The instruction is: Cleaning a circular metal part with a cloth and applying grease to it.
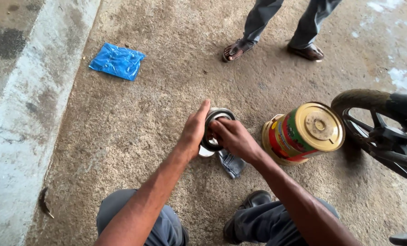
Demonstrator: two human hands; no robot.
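The person is wearing grey trousers (167, 225), the fabric showing plain and a little creased over both knees at the bottom of the view. A dark, rounded closed shoe (253, 200) is showing on one foot, its toe scuffed and dusty. Both forearms are showing bare, with no sleeves reaching into view. The left hand (195, 130) and right hand (234, 138) are wearing no gloves, rings or watch.
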